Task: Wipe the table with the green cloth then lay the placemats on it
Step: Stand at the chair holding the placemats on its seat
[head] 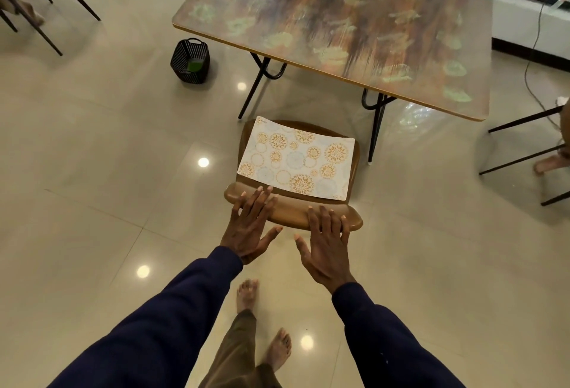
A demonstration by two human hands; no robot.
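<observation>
1. A person in dark blue sleeves (172,310) stands barefoot behind a brown chair (293,216), whose backrest is a smooth, curved, glossy shell.
2. The left hand (249,227) spreads over the left end of the chair's backrest. Its fingers (262,199) are straight and splayed and hold nothing. Whether they touch the shell cannot be told.
3. The right hand (327,249) hangs flat over the right end of the same backrest. Its fingers (324,218) are straight and slightly apart, with the thumb out to the side, and it grasps nothing.
4. The placemat (296,159) lies on the chair's seat, just beyond the left fingertips. It is a thin, pale rectangle with rounded corners, printed with orange rosettes and faint blue rings.
5. The bench (339,27) stands beyond the chair. It has a glossy rectangular top with rounded corners, streaked brown with faded green leaf shapes. The top has a thin light edge band and sits on black tubular legs.
6. A black slatted basket (185,57) with a loop handle sits on the floor, beyond and to the left of the chair. The green cloth (195,64) lies in its bottom.
7. The floor (92,172) around the chair is large, shiny cream tiles dotted with round light reflections.
</observation>
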